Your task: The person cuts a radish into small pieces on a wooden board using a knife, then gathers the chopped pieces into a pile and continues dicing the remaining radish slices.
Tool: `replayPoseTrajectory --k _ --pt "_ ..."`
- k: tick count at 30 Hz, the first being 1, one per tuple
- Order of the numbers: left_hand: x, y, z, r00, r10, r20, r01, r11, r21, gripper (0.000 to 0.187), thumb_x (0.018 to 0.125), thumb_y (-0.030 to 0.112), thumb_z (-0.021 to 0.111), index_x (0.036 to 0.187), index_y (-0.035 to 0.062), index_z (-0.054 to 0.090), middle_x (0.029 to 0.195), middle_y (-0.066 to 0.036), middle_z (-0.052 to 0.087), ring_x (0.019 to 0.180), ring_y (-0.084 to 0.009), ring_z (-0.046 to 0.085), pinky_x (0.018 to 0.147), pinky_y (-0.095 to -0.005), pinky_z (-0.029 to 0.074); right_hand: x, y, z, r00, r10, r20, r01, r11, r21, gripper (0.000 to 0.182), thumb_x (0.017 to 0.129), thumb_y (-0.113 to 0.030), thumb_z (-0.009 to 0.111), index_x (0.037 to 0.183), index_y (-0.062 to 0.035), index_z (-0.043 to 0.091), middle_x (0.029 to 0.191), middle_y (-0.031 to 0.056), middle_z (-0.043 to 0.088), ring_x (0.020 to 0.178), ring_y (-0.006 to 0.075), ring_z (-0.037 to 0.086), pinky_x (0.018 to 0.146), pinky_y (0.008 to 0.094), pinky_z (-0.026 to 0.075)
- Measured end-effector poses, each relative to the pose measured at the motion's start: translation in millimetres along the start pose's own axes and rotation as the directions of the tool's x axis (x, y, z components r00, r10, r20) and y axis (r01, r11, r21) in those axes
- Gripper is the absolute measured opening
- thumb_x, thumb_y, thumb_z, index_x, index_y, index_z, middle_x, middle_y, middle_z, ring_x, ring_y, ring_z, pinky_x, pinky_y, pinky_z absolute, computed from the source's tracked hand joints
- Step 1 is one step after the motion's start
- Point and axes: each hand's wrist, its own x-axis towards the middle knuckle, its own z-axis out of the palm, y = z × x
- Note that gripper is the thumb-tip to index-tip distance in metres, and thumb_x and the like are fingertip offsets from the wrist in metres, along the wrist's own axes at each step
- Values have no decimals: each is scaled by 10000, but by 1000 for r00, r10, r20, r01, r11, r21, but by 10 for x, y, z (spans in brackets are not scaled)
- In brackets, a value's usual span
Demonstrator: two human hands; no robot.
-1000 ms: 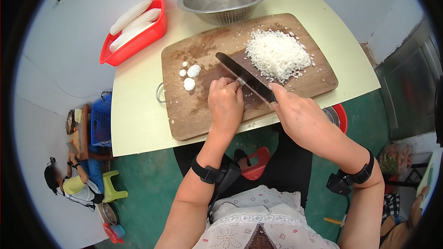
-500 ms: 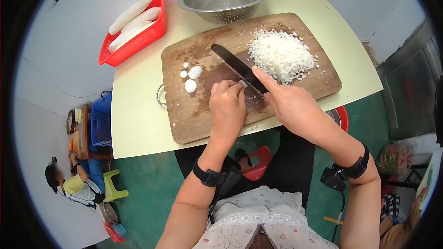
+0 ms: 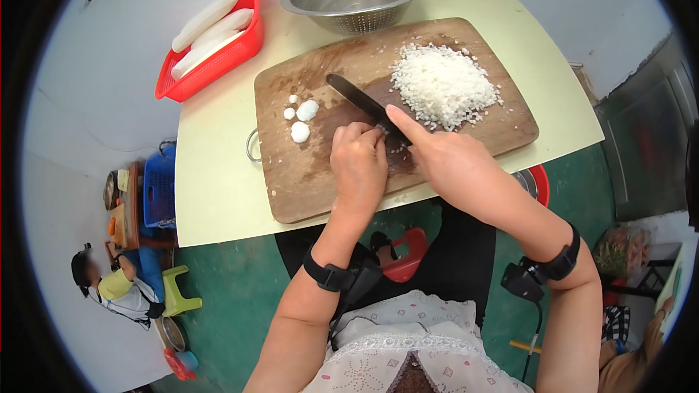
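My right hand (image 3: 455, 164) is closed round the handle of a dark-bladed kitchen knife (image 3: 355, 95), its forefinger stretched along the spine. The blade slants up and to the left over a wooden cutting board (image 3: 302, 182). Bent fingertips of my left hand (image 3: 359, 164) press a small white vegetable piece (image 3: 384, 129) to the board, close against the blade; most of that piece is hidden. A heap of finely diced white vegetable (image 3: 444, 87) lies beyond my right hand. Several rounded white chunks (image 3: 307, 110) sit left of the knife.
Behind the board stands a steel colander (image 3: 357, 0). A red basket (image 3: 211, 65) with long peeled white radishes (image 3: 211, 25) is at the back left, on the pale yellow table (image 3: 218, 189). Another person (image 3: 131, 284) sits at the far left.
The knife and my right hand have shifted slightly left, bringing the blade close to my left fingertips. My left hand has stayed nearly in place.
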Motion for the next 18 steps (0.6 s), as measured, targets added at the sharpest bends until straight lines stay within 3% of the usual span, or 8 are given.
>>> replayPoseTrajectory --k 4,7,18 --pt "-32 -11 -13 1000 -9 -1 9 1000 -19 90 751 16 656 822 -24 697 831 -119 648 799 -294 583 732 -373 473 91 65 80 991 86 -100 -72 989 133 569 876 -69 523 1414 -71 335 690 236 593 638 396 592 599 470 467" --pt "-29 -30 -50 1000 -10 3 10 999 -47 93 758 19 652 829 -24 695 854 -124 659 809 -299 590 742 -374 478 27 50 -14 987 134 -87 -118 979 168 556 884 -80 518 1412 -97 344 700 248 590 646 408 589 608 481 461" --pt "-48 -46 -13 1000 -8 -23 7 999 -44 65 737 3 653 788 -15 689 839 -121 663 808 -297 602 734 -370 489 -171 -111 -65 996 45 -74 -41 998 48 555 861 -66 515 1387 4 353 640 205 597 593 373 602 570 461 486"
